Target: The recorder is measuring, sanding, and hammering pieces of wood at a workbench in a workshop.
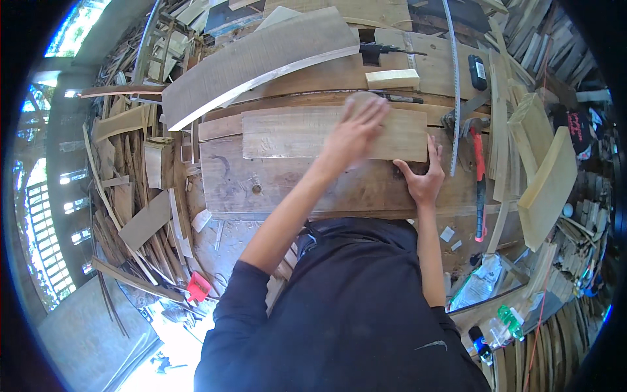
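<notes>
A flat, pale brown wooden board lies lengthwise on the wooden workbench. My left hand is over the board, right of its middle, its fingers smeared by motion. Whether something is under that palm I cannot make out; a rounded brown patch shows at the fingertips. At the board's near right corner rests my right hand, thumb and fingers spread apart, thumb along the near edge and fingers by the right end.
A large curved board lies beyond. A small wood block, a drill bit and a tape measure strip are nearby. Right of my hand lies a red-handled hammer. Thick planks lean farther right; scrap wood fills both sides.
</notes>
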A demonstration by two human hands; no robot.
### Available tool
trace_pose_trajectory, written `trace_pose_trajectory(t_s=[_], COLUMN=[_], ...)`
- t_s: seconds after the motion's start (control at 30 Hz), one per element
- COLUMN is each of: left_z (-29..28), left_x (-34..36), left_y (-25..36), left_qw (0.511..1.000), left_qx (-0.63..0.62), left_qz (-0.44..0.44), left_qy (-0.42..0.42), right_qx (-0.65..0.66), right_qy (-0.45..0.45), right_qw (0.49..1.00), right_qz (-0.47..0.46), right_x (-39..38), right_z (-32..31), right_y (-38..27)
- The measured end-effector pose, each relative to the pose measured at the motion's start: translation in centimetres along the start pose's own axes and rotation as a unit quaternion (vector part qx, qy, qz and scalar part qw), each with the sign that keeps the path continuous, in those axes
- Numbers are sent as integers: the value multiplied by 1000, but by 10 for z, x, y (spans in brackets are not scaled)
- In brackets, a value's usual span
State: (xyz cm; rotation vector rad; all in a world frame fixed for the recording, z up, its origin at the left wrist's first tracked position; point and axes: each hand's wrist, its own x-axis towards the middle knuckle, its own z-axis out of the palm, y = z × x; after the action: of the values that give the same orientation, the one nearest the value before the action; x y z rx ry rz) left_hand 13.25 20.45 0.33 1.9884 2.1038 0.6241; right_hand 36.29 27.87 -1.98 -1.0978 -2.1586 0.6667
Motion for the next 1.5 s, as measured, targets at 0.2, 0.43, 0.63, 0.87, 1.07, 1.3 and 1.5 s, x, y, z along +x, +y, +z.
trace_pose_trajectory(t_s=[0.2,0.43,0.63,0.87,1.07,1.3,1.5], left_z=[-60,-6,20,-62,-23,3,-57], left_x=[-107,-39,0,-106,-72,-17,-128], left_y=[-69,29,88,-42,-11,66,-45], left_qw=[980,999,993,973,992,993,988], left_qx=[49,9,-50,40,24,-70,51], left_qz=[-185,-41,94,-228,-121,59,-149], left_qy=[56,4,-56,16,7,-79,3], right_qx=[-5,16,72,52,30,71,50], right_qy=[20,15,27,31,35,24,37], right_qw=[1000,1000,997,997,999,997,997], right_qz=[23,-1,30,49,25,14,46], right_x=[-4,2,-2,-3,-3,-5,-5], right_z=[-4,2,-3,-12,-4,0,-5], right_y=[0,-9,6,0,2,2,-6])
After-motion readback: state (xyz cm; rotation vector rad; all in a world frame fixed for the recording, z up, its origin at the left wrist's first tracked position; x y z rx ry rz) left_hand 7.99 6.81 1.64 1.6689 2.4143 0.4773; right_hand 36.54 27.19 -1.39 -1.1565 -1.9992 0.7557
